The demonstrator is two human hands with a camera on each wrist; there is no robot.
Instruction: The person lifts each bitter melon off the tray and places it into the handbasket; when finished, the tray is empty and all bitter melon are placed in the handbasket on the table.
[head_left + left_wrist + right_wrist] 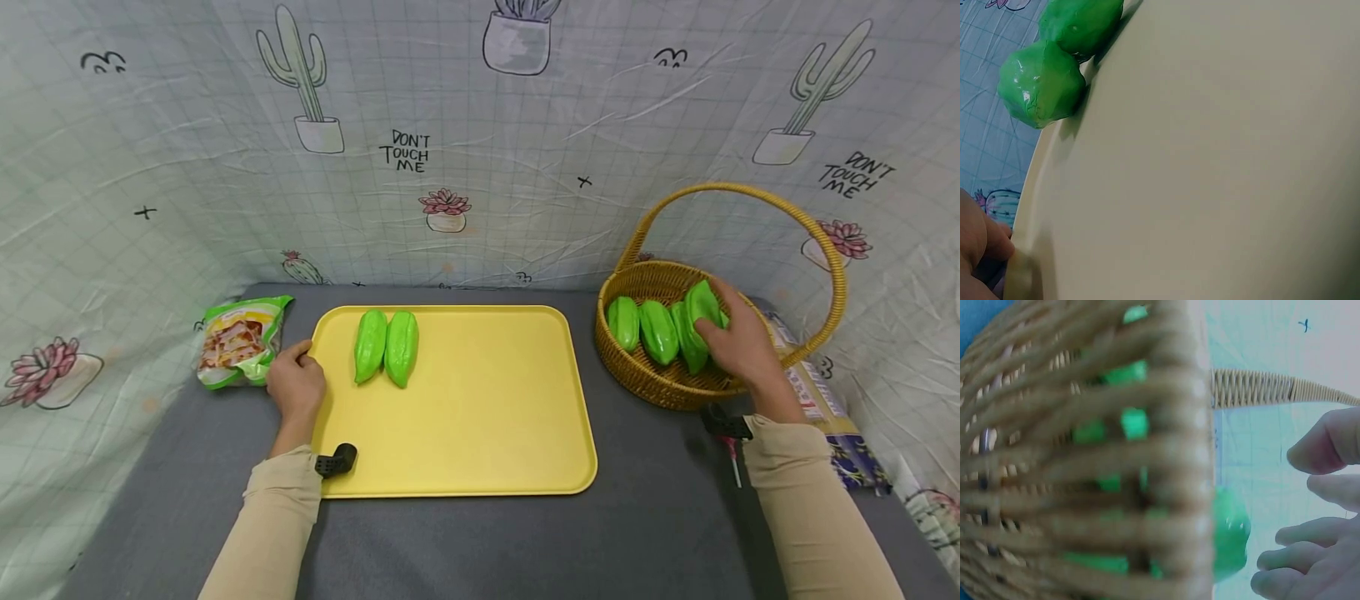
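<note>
My left hand point(296, 382) holds the left rim of a yellow tray point(487, 400); in the left wrist view, its fingertips point(1001, 247) meet the outer edge. Two green starfruit point(386, 348) lie side by side on the tray's upper left. Over the wicker basket point(637, 373), my right hand point(742, 342) grips a green starfruit point(697, 337), thumb in front and fingers mostly hidden behind it. Several more starfruit point(658, 333) lie in the basket. The right wrist view shows the hand point(1310, 550) with fingers spread near a starfruit point(1230, 534) above the rim.
A green-edged snack bag point(242, 342) lies left of the tray. Right of the basket is a long printed packet point(832, 408), partly behind the right arm. A thin white stick with a pink end point(733, 462) lies by the right wrist. The basket handle point(750, 190) arches upright.
</note>
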